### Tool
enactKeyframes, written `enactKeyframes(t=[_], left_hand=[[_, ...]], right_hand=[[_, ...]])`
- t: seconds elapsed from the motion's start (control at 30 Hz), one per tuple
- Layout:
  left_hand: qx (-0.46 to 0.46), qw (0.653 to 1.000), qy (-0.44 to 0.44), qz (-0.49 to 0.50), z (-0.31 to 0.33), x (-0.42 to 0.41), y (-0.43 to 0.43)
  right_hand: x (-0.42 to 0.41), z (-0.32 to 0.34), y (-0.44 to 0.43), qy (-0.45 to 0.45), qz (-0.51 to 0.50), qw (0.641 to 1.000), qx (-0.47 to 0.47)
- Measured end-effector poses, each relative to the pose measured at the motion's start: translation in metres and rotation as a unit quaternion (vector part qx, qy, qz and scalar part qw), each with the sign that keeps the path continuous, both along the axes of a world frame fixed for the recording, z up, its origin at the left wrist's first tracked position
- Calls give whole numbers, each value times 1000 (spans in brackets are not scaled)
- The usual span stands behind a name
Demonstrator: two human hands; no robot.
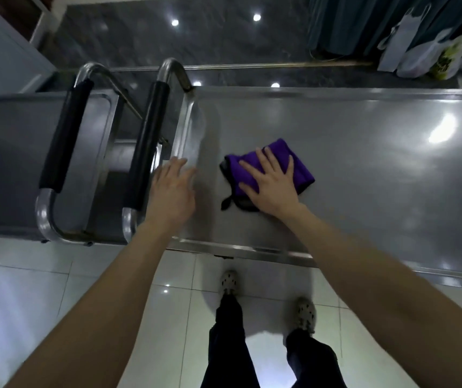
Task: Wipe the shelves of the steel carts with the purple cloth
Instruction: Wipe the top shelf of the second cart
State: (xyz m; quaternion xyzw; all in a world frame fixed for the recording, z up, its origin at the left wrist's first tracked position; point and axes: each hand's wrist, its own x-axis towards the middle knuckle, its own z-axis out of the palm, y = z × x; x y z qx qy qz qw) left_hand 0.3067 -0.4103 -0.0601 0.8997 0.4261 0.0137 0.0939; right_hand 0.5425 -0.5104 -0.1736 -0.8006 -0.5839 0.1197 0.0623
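Observation:
A folded purple cloth (299, 166) lies on the top shelf (364, 169) of the right steel cart, near its left end. My right hand (269, 183) presses flat on the cloth with fingers spread. Over the shelf's left edge hovers my left hand (172, 189), fingers apart and empty, blurred, beside the cart's black-padded handle (147, 147). A second steel cart (8, 163) stands to the left with its own padded handle (64, 135).
The two cart handles sit close together between the shelves. Dark marble floor lies beyond the carts, pale tiles on my side. Plastic bags (431, 51) rest by a curtain at the far right. My feet stand just under the right cart's front edge (252, 251).

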Motion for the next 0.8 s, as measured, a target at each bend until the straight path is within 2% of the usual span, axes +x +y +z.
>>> enactKeyframes(t=[0.1, 0.2, 0.27, 0.37, 0.5, 0.67, 0.73, 0.8], left_hand=[[11, 996, -36, -76, 9, -11, 28], [91, 978, 1, -187, 12, -17, 38], [130, 969, 11, -210, 15, -15, 44], [154, 975, -4, -162, 21, -13, 59], [60, 996, -49, -52, 17, -19, 76], [26, 997, -62, -26, 13, -22, 74], [31, 998, -50, -28, 13, -23, 71], [35, 998, -40, -35, 12, -23, 70]], right_hand=[[11, 8, 87, 32, -80, 996, -26], [12, 8, 158, 49, -125, 990, -52], [6, 8, 185, 48, -127, 989, -60], [-4, 9, 191, 32, -126, 989, -67], [-48, 10, 150, 19, -106, 993, -51], [-150, -4, 46, -1, 13, 1000, 8], [-155, -10, 24, -14, 69, 997, 12], [-127, -9, 49, -8, 81, 997, 12]])
